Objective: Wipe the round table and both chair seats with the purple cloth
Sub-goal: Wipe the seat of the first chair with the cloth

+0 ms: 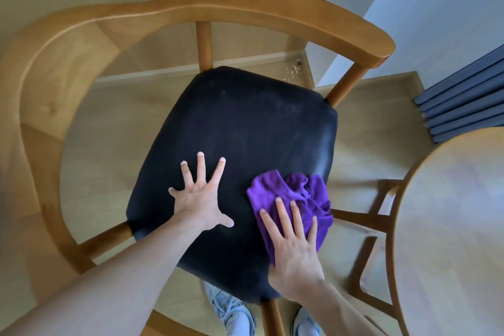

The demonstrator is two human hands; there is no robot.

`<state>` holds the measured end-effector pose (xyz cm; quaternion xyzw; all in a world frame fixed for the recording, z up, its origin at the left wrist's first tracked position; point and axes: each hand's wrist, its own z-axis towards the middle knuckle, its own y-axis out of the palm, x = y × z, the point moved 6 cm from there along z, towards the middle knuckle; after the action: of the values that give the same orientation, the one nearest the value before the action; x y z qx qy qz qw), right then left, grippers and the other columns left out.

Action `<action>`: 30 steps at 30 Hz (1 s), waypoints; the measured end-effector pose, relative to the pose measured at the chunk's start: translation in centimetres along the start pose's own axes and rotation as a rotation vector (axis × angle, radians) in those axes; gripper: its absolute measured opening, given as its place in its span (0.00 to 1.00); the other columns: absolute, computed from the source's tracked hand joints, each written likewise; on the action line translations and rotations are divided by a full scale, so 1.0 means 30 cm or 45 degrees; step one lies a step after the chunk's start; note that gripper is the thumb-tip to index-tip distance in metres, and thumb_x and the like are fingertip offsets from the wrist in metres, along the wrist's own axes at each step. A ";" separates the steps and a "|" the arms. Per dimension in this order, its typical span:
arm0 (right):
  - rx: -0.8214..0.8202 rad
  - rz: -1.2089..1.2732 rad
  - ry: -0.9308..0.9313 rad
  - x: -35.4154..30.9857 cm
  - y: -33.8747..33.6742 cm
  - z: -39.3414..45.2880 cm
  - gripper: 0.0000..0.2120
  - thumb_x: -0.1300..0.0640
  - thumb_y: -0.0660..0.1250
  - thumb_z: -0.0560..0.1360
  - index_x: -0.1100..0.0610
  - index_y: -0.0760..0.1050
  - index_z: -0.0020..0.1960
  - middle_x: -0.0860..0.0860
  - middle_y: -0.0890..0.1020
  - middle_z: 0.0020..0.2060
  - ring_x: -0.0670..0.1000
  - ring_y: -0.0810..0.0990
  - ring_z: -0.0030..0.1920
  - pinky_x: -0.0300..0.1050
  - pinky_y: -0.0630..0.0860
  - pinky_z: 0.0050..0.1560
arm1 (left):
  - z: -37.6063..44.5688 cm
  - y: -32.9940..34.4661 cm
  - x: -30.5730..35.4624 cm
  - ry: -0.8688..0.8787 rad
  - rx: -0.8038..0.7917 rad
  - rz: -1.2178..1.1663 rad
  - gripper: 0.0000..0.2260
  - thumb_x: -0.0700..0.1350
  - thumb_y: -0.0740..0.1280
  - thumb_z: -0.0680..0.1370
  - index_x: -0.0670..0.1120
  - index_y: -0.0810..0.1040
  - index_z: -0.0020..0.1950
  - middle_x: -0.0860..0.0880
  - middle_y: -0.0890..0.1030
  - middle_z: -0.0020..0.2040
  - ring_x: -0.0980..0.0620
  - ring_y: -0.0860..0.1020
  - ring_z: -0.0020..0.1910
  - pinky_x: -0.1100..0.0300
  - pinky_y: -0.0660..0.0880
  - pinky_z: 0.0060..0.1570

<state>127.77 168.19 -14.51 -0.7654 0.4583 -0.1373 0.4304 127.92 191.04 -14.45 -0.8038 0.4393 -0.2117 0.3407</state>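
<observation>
A chair seat [240,150] is being wiped. The purple cloth [297,199], bunched at the seat's front right edge, is pressed flat under the straight fingers of the right hand [294,251]. The left hand [200,199] is splayed on the seat, bracing it. Dull smears toward the back suggest the next stroke should be carried there. The round table [458,226] stands to the right.
</observation>
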 end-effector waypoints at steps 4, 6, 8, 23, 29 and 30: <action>-0.170 0.192 -0.016 -0.016 -0.023 -0.079 0.49 0.54 0.58 0.65 0.37 0.42 0.81 0.42 0.32 0.81 0.55 0.29 0.80 0.67 0.40 0.79 | -0.010 -0.005 0.006 0.004 -0.028 -0.015 0.68 0.66 0.81 0.61 0.65 0.27 0.77 0.49 0.22 0.78 0.34 0.32 0.79 0.26 0.60 0.70; -0.124 0.521 0.020 -0.002 -0.095 -0.096 0.44 0.54 0.56 0.62 0.39 0.61 0.79 0.42 0.52 0.82 0.50 0.46 0.82 0.56 0.52 0.80 | -0.016 -0.011 0.003 0.014 -0.042 -0.030 0.67 0.65 0.81 0.62 0.64 0.28 0.78 0.48 0.23 0.78 0.34 0.32 0.80 0.26 0.59 0.71; -0.048 0.907 0.146 0.043 -0.193 -0.082 0.36 0.55 0.57 0.60 0.46 0.78 0.68 0.42 0.79 0.62 0.45 0.75 0.67 0.37 0.69 0.67 | -0.020 -0.022 -0.009 0.045 -0.055 -0.058 0.63 0.64 0.80 0.65 0.63 0.31 0.80 0.49 0.25 0.80 0.36 0.33 0.80 0.28 0.59 0.73; 0.473 0.702 0.253 -0.100 -0.767 0.420 0.26 0.51 0.60 0.64 0.45 0.73 0.62 0.49 0.82 0.60 0.58 0.76 0.64 0.59 0.72 0.67 | 0.010 -0.018 -0.238 -0.080 0.029 -0.119 0.62 0.54 0.82 0.66 0.55 0.37 0.82 0.42 0.32 0.81 0.35 0.40 0.82 0.40 0.67 0.73; 0.222 -0.153 -0.053 -0.333 -0.283 0.502 0.47 0.51 0.63 0.69 0.50 0.47 0.83 0.50 0.44 0.84 0.61 0.35 0.81 0.71 0.33 0.76 | 0.024 -0.003 -0.241 -0.065 0.074 -0.120 0.63 0.56 0.82 0.65 0.56 0.37 0.82 0.43 0.32 0.82 0.36 0.40 0.82 0.41 0.67 0.73; 0.213 -0.238 -0.127 -0.339 -0.239 0.471 0.48 0.51 0.63 0.68 0.51 0.45 0.84 0.49 0.44 0.84 0.61 0.34 0.81 0.71 0.33 0.76 | 0.020 -0.005 -0.240 -0.070 0.068 -0.127 0.63 0.56 0.83 0.64 0.56 0.37 0.82 0.43 0.32 0.82 0.36 0.40 0.82 0.41 0.67 0.73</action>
<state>135.00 185.56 -15.37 -0.7721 0.3500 -0.1762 0.5003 124.62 197.42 -15.06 -0.8208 0.3835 -0.2180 0.3631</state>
